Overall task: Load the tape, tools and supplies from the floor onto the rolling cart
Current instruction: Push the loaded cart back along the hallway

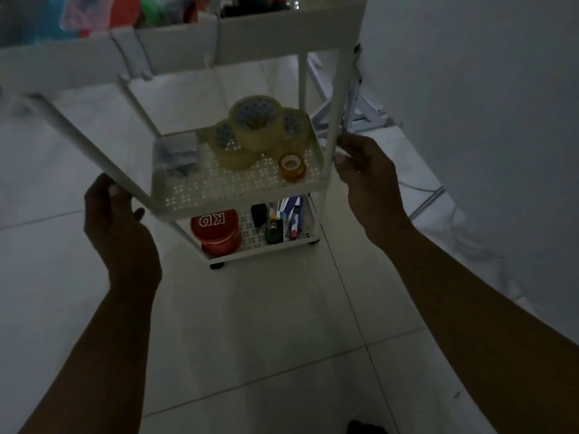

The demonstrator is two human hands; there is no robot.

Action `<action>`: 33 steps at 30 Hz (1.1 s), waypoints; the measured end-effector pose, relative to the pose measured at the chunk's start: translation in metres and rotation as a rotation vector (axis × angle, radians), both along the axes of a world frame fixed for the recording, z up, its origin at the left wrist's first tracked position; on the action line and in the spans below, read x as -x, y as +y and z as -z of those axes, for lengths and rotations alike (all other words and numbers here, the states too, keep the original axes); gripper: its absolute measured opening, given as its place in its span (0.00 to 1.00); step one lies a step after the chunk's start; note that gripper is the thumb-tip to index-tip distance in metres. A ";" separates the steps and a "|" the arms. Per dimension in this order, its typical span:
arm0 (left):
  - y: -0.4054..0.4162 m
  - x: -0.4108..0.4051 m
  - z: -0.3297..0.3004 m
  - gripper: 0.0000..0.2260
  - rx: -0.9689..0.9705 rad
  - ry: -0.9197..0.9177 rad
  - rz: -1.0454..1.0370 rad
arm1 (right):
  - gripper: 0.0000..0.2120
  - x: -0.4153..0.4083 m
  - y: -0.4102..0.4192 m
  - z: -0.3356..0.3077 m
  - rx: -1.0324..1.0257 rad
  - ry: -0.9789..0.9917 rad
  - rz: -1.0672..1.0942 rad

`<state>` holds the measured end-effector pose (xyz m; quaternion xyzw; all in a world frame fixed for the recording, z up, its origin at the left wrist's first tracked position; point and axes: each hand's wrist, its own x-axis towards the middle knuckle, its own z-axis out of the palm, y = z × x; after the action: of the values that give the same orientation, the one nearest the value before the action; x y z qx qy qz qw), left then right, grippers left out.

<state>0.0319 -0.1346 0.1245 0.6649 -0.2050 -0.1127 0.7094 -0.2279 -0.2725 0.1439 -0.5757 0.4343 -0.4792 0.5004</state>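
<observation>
Both hands hold the rolling cart [238,195] by its near uprights: the left hand [117,223] at about eight o'clock curls round the slanting left post, and the right hand [365,170] at three o'clock closes its fingers on the right post beside the middle shelf. The load looks already aboard — big clear tape rolls [257,130] are stacked at the shelf's far side, a small amber tape roll [292,166] stands toward its near right corner, and a dim grey packet [178,155] lies at its left. Below, toward six o'clock, a red tin [214,230] and a cluster of pens and tools [283,222] sit on the bottom shelf. The floor near the cart shows nothing left to pick up. The risk, as I judge it, is a jerk or tilt of the frame — the top tape roll rests on others and could slide off, and the shelf lips look low.
</observation>
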 end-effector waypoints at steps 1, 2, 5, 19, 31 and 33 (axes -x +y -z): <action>-0.002 0.000 0.009 0.09 -0.001 0.007 0.020 | 0.12 0.000 -0.001 0.013 -0.039 0.022 -0.008; -0.003 -0.001 0.019 0.08 -0.018 0.043 0.023 | 0.11 0.000 -0.003 0.027 -0.072 0.041 -0.005; -0.006 -0.008 0.045 0.08 -0.008 0.193 0.007 | 0.15 0.000 -0.010 0.055 -0.129 0.021 0.004; -0.007 0.006 0.127 0.14 -0.078 0.354 0.073 | 0.28 -0.004 -0.002 0.145 -0.332 0.188 -0.125; -0.020 0.000 0.162 0.27 -0.307 0.635 0.070 | 0.20 -0.007 -0.015 0.185 -0.566 0.354 -0.204; -0.019 0.001 0.157 0.25 -0.304 0.641 0.065 | 0.18 -0.007 -0.015 0.185 -0.577 0.344 -0.180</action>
<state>0.0311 -0.1539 -0.0322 0.6869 0.0259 -0.3675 0.6265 -0.2205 -0.2878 -0.0413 -0.5191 0.5772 -0.1866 0.6022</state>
